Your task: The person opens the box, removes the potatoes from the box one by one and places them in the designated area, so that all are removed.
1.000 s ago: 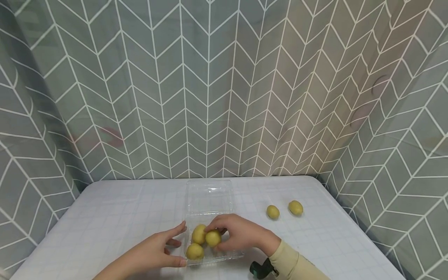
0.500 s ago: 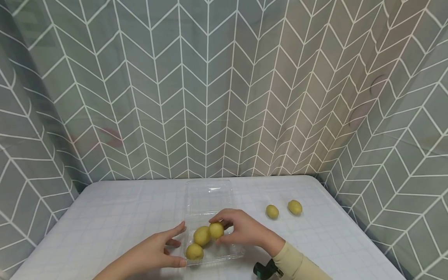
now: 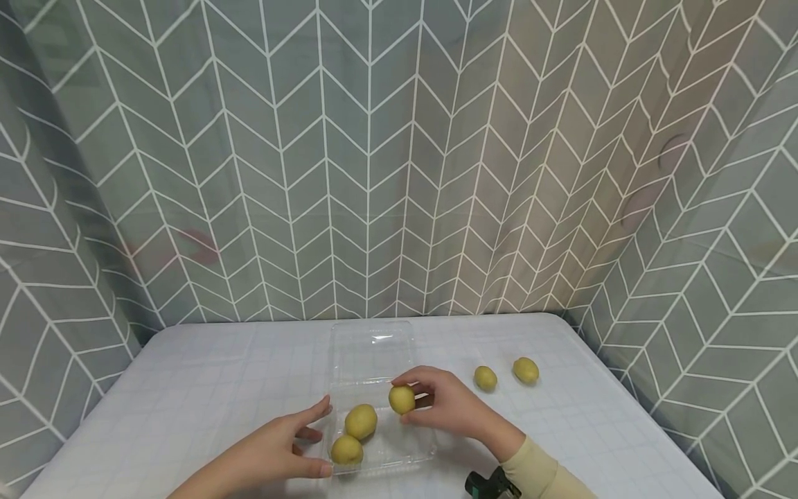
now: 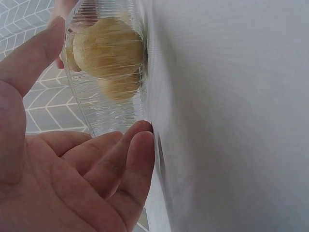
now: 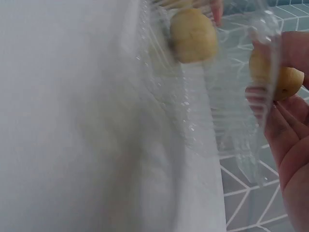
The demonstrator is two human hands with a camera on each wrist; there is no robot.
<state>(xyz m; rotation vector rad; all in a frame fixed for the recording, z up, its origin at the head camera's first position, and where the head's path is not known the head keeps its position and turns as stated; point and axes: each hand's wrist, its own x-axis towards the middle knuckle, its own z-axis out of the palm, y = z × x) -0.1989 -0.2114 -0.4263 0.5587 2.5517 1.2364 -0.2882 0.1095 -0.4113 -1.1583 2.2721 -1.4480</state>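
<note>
In the head view, a clear plastic clamshell box (image 3: 405,450) lies at the front of the table with its lid (image 3: 373,352) folded back flat. Two yellow lemons, a rear lemon (image 3: 361,421) and a front lemon (image 3: 346,450), sit in its left half. My right hand (image 3: 445,402) pinches another lemon (image 3: 402,400) between thumb and fingers, over the box's right rear part. My left hand (image 3: 283,443) rests at the box's left side, thumb and fingers spread. In the left wrist view its thumb (image 4: 41,50) is at the ribbed plastic wall and its fingertips are low by the cloth.
Two more lemons lie on the right of the table, a nearer lemon (image 3: 485,378) and a farther lemon (image 3: 526,371). A white cloth (image 3: 237,374) covers the table. Patterned grey curtains (image 3: 374,173) hang behind and on both sides. A black wrist device (image 3: 492,484) sits below the right sleeve.
My right hand has lifted the lemon from beside the other two and moved it right and toward the back of the box. The rear lemon has shifted slightly right. The left hand stays put.
</note>
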